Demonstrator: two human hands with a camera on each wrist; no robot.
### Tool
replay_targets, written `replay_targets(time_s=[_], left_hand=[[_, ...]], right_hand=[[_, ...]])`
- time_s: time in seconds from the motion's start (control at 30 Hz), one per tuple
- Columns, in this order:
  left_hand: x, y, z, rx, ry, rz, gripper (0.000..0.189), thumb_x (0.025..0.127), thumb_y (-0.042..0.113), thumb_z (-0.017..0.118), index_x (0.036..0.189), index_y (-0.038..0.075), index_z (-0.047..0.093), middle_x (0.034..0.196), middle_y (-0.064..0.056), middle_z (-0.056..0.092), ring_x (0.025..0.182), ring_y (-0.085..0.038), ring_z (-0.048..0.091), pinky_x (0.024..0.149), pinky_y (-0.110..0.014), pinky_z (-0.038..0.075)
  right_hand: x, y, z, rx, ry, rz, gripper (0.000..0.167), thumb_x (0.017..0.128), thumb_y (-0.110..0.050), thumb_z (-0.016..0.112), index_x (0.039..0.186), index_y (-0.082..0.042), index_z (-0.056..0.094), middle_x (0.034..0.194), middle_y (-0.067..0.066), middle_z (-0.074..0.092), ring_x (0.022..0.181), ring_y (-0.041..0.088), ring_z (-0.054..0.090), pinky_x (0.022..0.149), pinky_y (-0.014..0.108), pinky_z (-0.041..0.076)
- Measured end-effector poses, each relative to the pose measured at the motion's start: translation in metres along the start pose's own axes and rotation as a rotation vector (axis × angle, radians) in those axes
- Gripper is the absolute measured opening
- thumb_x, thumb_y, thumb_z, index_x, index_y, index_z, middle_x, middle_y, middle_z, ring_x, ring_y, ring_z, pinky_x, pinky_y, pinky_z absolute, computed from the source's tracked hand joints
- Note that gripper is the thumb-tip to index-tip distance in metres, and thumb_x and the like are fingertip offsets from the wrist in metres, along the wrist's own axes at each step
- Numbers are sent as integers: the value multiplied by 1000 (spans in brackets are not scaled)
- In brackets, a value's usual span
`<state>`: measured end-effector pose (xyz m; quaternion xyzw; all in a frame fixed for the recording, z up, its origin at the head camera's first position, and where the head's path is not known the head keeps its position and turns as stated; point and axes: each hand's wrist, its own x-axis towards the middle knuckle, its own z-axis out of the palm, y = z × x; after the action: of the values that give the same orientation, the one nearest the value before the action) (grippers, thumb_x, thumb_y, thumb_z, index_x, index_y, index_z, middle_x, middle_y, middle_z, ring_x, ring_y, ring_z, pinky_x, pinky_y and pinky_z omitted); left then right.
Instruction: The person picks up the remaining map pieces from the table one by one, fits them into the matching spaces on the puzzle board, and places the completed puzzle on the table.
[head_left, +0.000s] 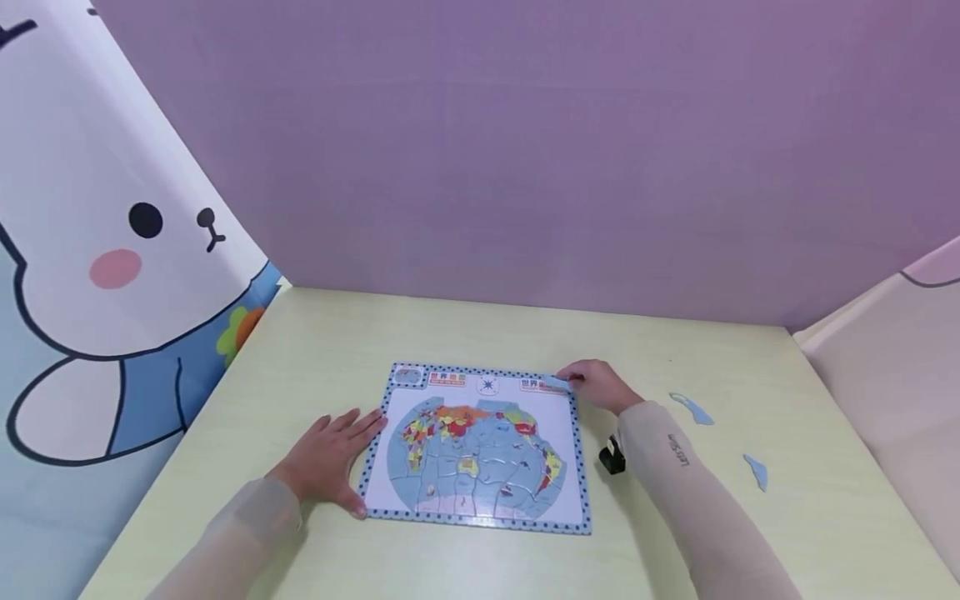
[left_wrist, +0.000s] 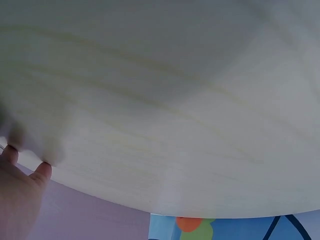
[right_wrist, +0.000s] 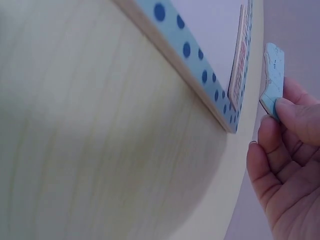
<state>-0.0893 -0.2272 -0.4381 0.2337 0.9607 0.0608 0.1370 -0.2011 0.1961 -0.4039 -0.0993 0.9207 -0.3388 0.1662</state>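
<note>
A world map jigsaw puzzle [head_left: 480,458] lies on the table, its white board framed by a blue dotted border. Most of the map area is filled, with white gaps along its top edge. My left hand [head_left: 330,457] rests with spread fingers at the board's left edge; only its fingertips [left_wrist: 44,170] show in the left wrist view. Between thumb and fingers my right hand [head_left: 597,385] pinches a light blue puzzle piece [right_wrist: 273,75]. In the head view that piece overlaps the board's top right corner; the right wrist view shows it raised beyond the dotted border [right_wrist: 186,49].
Two loose blue puzzle pieces lie right of the board, one upper [head_left: 692,408] and one lower [head_left: 757,472]. A small black object [head_left: 612,456] is by the right wrist. Behind the table [head_left: 330,325] stands a purple wall [head_left: 480,167]; a cartoon-printed cloth [head_left: 135,333] hangs at left.
</note>
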Motion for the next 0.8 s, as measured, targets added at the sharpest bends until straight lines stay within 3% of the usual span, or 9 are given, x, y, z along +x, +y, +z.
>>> replay_targets(time_s=[0.27, 0.47, 0.8], left_hand=[[-5, -3, -3, 20, 30, 14, 126, 50, 79, 71, 148, 9, 36, 153, -10, 33, 138, -42, 27, 104, -67, 24], [-9, 0, -5, 1, 22, 10, 126, 50, 79, 71, 148, 9, 35, 154, -10, 32, 138, -41, 26, 104, -67, 22], [-9, 8, -9, -23, 5, -3, 126, 50, 78, 72, 150, 12, 33, 155, -6, 31, 140, -38, 25, 106, -66, 22]], right_hand=[[7, -21, 7, -17, -11, -5, 26, 94, 5, 52, 116, 2, 66, 116, 16, 64, 109, 31, 58, 95, 44, 47], [8, -38, 15, -2, -28, 9, 25, 95, 5, 52, 115, 2, 67, 117, 16, 64, 109, 30, 58, 95, 44, 46], [11, -63, 29, -43, -66, -44, 23, 94, 5, 54, 111, -1, 69, 115, 12, 66, 114, 30, 57, 98, 43, 45]])
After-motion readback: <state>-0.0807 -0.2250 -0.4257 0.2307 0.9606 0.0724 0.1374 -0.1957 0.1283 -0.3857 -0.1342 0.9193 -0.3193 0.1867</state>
